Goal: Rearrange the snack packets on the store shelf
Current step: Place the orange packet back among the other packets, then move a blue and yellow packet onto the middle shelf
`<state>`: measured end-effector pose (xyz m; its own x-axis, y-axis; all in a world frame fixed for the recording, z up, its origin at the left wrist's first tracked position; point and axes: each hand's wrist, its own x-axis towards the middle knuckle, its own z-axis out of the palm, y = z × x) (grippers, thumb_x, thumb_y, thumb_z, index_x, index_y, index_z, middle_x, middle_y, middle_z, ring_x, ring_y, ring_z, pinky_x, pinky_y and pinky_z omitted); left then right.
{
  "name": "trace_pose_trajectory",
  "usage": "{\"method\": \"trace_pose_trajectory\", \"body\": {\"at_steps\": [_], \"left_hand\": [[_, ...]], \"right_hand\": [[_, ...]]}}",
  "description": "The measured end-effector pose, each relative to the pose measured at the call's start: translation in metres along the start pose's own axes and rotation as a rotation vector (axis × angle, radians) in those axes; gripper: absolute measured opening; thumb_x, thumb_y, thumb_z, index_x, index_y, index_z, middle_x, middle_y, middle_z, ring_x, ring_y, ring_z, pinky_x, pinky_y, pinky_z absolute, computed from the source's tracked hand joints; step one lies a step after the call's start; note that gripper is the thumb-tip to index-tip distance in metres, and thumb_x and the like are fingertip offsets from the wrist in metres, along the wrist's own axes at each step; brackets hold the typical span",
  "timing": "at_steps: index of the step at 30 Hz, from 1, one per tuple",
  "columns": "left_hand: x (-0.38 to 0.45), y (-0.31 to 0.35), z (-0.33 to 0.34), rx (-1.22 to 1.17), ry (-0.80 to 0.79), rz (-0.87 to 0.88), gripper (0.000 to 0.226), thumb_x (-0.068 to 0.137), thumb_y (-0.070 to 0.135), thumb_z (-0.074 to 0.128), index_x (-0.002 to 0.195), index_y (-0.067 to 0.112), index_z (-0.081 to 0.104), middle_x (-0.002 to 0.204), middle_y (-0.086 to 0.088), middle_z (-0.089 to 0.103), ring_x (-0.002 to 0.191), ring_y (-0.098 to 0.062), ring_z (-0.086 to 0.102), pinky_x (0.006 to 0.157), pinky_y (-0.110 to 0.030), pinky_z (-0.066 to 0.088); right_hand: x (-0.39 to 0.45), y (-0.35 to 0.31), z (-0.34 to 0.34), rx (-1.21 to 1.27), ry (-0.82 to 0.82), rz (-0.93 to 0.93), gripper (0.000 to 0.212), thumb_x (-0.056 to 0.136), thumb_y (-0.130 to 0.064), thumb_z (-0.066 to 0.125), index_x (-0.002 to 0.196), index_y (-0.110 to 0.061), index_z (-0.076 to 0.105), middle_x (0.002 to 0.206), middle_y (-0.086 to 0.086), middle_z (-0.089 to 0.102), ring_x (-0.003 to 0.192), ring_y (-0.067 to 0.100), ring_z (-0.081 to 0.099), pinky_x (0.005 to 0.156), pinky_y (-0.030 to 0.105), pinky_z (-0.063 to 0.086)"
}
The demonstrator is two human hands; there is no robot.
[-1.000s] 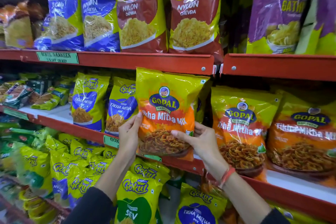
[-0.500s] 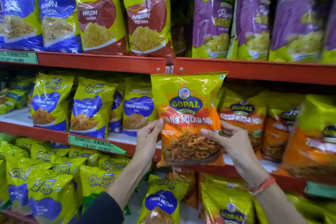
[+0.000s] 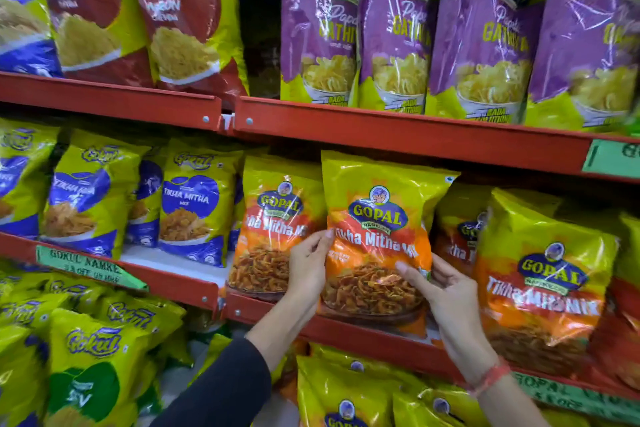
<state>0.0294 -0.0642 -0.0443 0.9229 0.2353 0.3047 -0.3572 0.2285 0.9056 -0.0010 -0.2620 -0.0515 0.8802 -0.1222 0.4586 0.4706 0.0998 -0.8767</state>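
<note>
I hold a yellow and orange Gopal Tikha Mitha Mix packet [image 3: 375, 218] upright at the front of the middle red shelf [image 3: 363, 333]. My left hand [image 3: 306, 267] grips its left edge and my right hand [image 3: 446, 298] grips its lower right side. A matching orange packet [image 3: 273, 218] stands just to its left, partly behind my left hand. More matching packets [image 3: 540, 274] stand to its right. The held packet's bottom edge sits at the shelf lip.
Blue and yellow Tikha Mitha packets [image 3: 190, 204] fill the middle shelf's left part. Purple Gathiya packets [image 3: 398, 28] and red Nylon Chevda packets [image 3: 180, 21] line the top shelf. Green Gokul packets [image 3: 90, 357] crowd the lower left. Green price labels [image 3: 86, 267] hang on the shelf edges.
The view has swung right and closer. Both hands carried the orange packet rightward, past the blue packets, in among the other orange Gopal packets on the middle shelf.
</note>
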Motion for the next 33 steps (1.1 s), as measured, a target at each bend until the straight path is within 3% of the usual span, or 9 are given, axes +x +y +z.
{"method": "trace_pose_trajectory", "body": {"at_steps": [3,7,12,18,20,24,26,28,33], "left_hand": [[0.002,-0.008,0.010,0.044,0.010,-0.002,0.020,0.092,0.025,0.057,0.093,0.016,0.075,0.100,-0.011,0.074,0.102,-0.034,0.067,0.093,-0.048,0.053],[0.005,-0.013,0.019,0.155,0.033,0.005,0.036,0.093,0.030,0.054,0.113,0.004,0.069,0.114,-0.016,0.071,0.113,-0.033,0.063,0.101,-0.050,0.048],[0.003,-0.015,0.016,0.136,0.013,-0.041,0.034,0.095,0.032,0.050,0.114,0.010,0.068,0.113,-0.003,0.069,0.115,-0.022,0.060,0.102,-0.038,0.047],[0.002,-0.012,0.007,0.134,-0.092,-0.097,0.040,0.098,0.032,0.044,0.120,0.005,0.063,0.097,0.001,0.069,0.093,-0.010,0.064,0.093,-0.036,0.050],[-0.002,-0.006,-0.001,0.171,-0.123,-0.076,0.043,0.099,0.033,0.040,0.117,0.002,0.064,0.086,-0.003,0.069,0.080,-0.007,0.064,0.078,-0.029,0.054],[-0.017,0.011,-0.033,0.116,-0.183,-0.051,0.040,0.101,0.030,0.037,0.120,0.004,0.061,0.117,-0.005,0.066,0.109,-0.016,0.062,0.091,-0.021,0.049],[-0.024,0.017,-0.053,0.082,-0.205,-0.068,0.040,0.101,0.030,0.035,0.117,0.004,0.061,0.119,-0.010,0.067,0.110,-0.019,0.064,0.098,-0.030,0.048],[-0.029,0.021,-0.076,0.045,-0.210,-0.106,0.039,0.101,0.029,0.033,0.112,0.005,0.061,0.115,-0.015,0.068,0.105,-0.024,0.066,0.097,-0.035,0.049],[-0.041,0.008,-0.154,0.073,-0.181,-0.167,0.036,0.100,0.029,0.037,0.100,0.009,0.067,0.087,-0.002,0.079,0.084,-0.015,0.075,0.078,-0.026,0.060]], "right_hand": [[0.003,0.016,-0.007,-0.001,0.053,0.051,0.037,0.068,-0.016,0.085,0.104,-0.017,0.077,0.089,-0.008,0.082,0.085,0.004,0.075,0.069,0.012,0.057],[0.006,0.025,-0.010,-0.066,0.098,0.040,0.032,0.072,-0.016,0.084,0.102,-0.016,0.075,0.087,-0.009,0.082,0.078,-0.004,0.074,0.064,0.008,0.055],[0.002,0.026,0.003,-0.139,0.196,0.006,0.037,0.073,-0.023,0.084,0.109,-0.017,0.074,0.094,-0.008,0.078,0.078,-0.007,0.073,0.063,0.007,0.054],[-0.011,0.014,0.021,-0.293,0.334,0.020,0.048,0.085,-0.038,0.072,0.127,-0.018,0.066,0.095,-0.004,0.074,0.095,0.021,0.071,0.079,0.034,0.052],[-0.020,0.008,0.033,-0.392,0.399,0.000,0.062,0.088,-0.049,0.061,0.141,-0.017,0.054,0.105,-0.002,0.068,0.102,0.025,0.065,0.083,0.033,0.046],[-0.048,-0.001,0.080,-0.416,0.457,-0.249,0.048,0.098,-0.035,0.054,0.142,-0.017,0.049,0.153,-0.001,0.043,0.142,0.008,0.038,0.112,0.025,0.032],[-0.062,0.001,0.110,-0.410,0.398,-0.383,0.032,0.099,-0.024,0.055,0.130,-0.016,0.057,0.147,-0.003,0.046,0.139,-0.006,0.035,0.114,0.015,0.027],[-0.074,0.009,0.139,-0.351,0.294,-0.415,0.021,0.098,-0.016,0.056,0.117,-0.015,0.065,0.134,-0.002,0.058,0.131,-0.002,0.048,0.110,0.019,0.036],[-0.111,0.054,0.198,-0.189,0.072,-0.205,0.017,0.099,-0.020,0.054,0.100,-0.026,0.070,0.097,-0.018,0.075,0.092,-0.004,0.069,0.081,0.015,0.054]]}}
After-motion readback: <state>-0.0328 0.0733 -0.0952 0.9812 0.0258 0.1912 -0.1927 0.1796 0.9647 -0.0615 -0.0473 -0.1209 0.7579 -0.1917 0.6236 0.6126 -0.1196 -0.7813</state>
